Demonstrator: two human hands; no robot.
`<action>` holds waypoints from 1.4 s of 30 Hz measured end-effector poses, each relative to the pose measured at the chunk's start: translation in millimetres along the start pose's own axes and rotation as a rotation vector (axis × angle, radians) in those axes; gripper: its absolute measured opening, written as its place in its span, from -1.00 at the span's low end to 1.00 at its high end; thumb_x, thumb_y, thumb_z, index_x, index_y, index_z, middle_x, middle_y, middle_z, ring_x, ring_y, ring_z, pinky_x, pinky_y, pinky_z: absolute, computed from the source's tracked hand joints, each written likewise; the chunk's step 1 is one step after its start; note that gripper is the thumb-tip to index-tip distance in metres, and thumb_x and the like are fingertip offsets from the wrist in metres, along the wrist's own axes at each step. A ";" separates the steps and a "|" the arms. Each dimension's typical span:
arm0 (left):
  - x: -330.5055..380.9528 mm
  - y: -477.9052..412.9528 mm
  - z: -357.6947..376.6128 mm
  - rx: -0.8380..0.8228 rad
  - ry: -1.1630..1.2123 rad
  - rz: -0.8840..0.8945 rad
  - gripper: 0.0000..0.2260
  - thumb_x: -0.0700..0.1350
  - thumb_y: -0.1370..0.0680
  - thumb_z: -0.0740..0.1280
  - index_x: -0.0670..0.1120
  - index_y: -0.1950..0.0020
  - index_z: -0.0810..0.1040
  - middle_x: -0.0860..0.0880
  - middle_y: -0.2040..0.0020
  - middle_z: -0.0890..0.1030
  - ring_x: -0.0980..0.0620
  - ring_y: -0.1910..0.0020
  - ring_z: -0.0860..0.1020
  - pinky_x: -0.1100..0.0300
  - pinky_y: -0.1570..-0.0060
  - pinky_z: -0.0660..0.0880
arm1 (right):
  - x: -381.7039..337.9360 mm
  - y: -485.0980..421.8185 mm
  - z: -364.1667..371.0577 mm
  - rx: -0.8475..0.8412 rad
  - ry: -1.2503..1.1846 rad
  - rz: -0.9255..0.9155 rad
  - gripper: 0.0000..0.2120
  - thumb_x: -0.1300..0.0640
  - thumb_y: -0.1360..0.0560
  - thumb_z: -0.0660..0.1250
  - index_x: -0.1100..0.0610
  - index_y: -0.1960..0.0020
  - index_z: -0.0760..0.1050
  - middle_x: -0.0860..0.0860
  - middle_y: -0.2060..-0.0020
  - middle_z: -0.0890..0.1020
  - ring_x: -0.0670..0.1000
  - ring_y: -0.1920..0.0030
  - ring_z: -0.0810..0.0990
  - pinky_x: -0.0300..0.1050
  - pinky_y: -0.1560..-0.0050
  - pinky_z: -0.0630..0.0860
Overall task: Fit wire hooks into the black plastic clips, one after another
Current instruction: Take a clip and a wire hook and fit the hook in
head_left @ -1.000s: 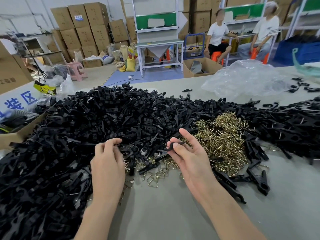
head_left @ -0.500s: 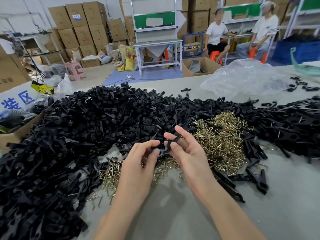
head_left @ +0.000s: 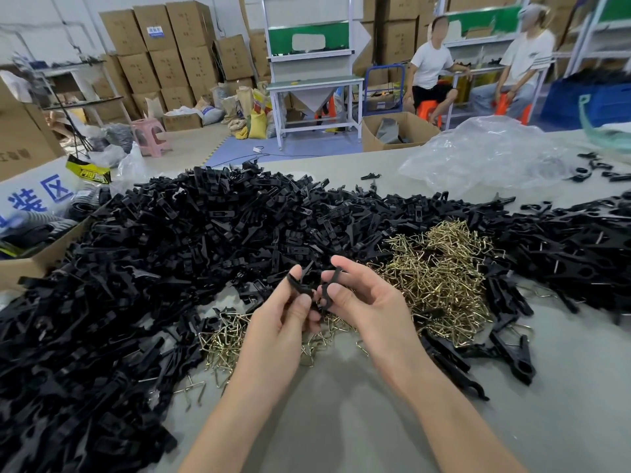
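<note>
Two hands meet over the bench (head_left: 341,425). The left hand (head_left: 285,324) pinches a clip (head_left: 299,282) in curled fingers; the right hand (head_left: 370,302) pinches a second clip (head_left: 330,285), touching the first. The clip heap (head_left: 170,250) lies left, with hooks (head_left: 440,278) just right.

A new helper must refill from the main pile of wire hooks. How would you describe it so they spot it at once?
On the grey table, a wide heap of black clips spreads across. Beyond the person's right hand lies the main pile of wire hooks. It is the big brass-coloured mound among black plastic, denser than the hook scatter to its left.
</note>
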State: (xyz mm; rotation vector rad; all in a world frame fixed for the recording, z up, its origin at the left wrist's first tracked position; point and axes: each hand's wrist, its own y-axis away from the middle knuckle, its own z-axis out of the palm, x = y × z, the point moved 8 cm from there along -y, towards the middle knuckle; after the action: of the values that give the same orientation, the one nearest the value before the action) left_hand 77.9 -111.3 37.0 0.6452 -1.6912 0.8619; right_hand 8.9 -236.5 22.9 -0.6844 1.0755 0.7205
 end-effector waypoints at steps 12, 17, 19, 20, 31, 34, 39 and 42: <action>-0.4 0.6 -4.1 0.041 -0.078 -0.007 -0.68 -0.17 -0.64 0.30 0.05 -0.38 0.54 0.20 0.00 0.70 0.18 0.12 0.68 0.29 0.04 0.59 | 1.7 0.3 0.9 -0.035 -0.006 -0.002 -0.66 0.36 -0.56 0.37 0.01 -0.21 0.62 0.06 -0.03 0.73 0.04 -0.12 0.70 -0.12 -0.15 0.62; 8.0 3.0 -3.7 0.043 -0.081 0.025 -0.71 -0.19 -0.64 0.31 0.17 -0.24 0.60 0.25 0.02 0.70 0.26 0.12 0.66 0.43 0.11 0.52 | 1.4 0.6 2.1 -0.041 -0.012 -0.005 -0.67 0.35 -0.57 0.36 -0.01 -0.21 0.62 0.04 -0.04 0.73 0.02 -0.13 0.70 -0.19 -0.11 0.61; 10.1 3.7 -3.2 0.036 -0.075 0.031 -0.70 -0.18 -0.64 0.30 0.25 -0.14 0.60 0.22 0.05 0.71 0.22 0.16 0.67 0.40 0.13 0.54 | 0.9 0.6 2.1 -0.039 -0.027 -0.004 -0.68 0.34 -0.57 0.36 0.00 -0.21 0.62 0.04 -0.04 0.73 0.02 -0.13 0.70 -0.20 -0.10 0.61; 10.5 3.9 -2.8 0.031 -0.069 0.030 -0.69 -0.18 -0.64 0.30 0.27 -0.12 0.60 0.21 0.06 0.71 0.21 0.16 0.67 0.38 0.12 0.55 | 1.0 0.7 1.8 -0.036 -0.037 -0.002 -0.68 0.34 -0.57 0.36 0.00 -0.21 0.61 0.04 -0.03 0.73 0.02 -0.13 0.70 -0.20 -0.10 0.61; -0.4 1.9 -3.5 0.043 0.007 -0.025 -0.78 -0.18 -0.60 0.36 0.15 -0.09 0.65 0.11 0.10 0.73 0.18 0.17 0.66 0.28 0.11 0.56 | -0.7 1.6 0.6 -0.005 -0.024 -0.027 -0.66 0.34 -0.57 0.37 0.00 -0.24 0.58 0.01 -0.04 0.74 -0.02 -0.13 0.70 -0.19 -0.17 0.60; -5.0 1.5 -3.3 0.052 0.050 -0.050 -0.84 -0.18 -0.59 0.37 0.06 -0.07 0.67 0.03 0.11 0.73 0.07 0.16 0.69 0.17 0.07 0.57 | -2.2 2.6 4.5 -0.036 0.025 -0.030 -0.68 0.29 -0.57 0.37 -0.02 -0.24 0.58 -0.06 -0.05 0.74 -0.11 -0.13 0.68 -0.28 -0.19 0.56; 1.1 2.4 -0.8 0.084 0.183 -0.049 -0.64 -0.29 -0.60 0.33 0.19 0.00 0.73 -0.02 0.06 0.75 -0.02 0.10 0.73 0.28 0.13 0.62 | -1.3 9.3 18.5 -0.112 0.176 -0.049 -0.80 0.19 -0.63 0.30 -0.04 -0.09 0.67 -0.09 0.09 0.75 -0.15 0.12 0.70 -0.32 0.08 0.57; 2.0 3.6 -0.8 0.113 0.181 -0.029 -0.68 -0.27 -0.58 0.35 0.15 -0.09 0.69 -0.03 0.10 0.74 0.02 0.13 0.72 0.32 0.15 0.60 | -2.6 10.0 16.8 -0.073 0.199 -0.085 -0.83 0.15 -0.64 0.30 0.02 -0.11 0.66 -0.08 0.10 0.75 -0.15 0.11 0.70 -0.31 0.10 0.58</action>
State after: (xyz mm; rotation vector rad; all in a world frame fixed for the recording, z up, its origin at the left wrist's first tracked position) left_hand 75.0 -108.6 38.3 0.6466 -1.4760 0.9704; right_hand 8.9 -217.9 29.3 -0.8739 1.1982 0.6300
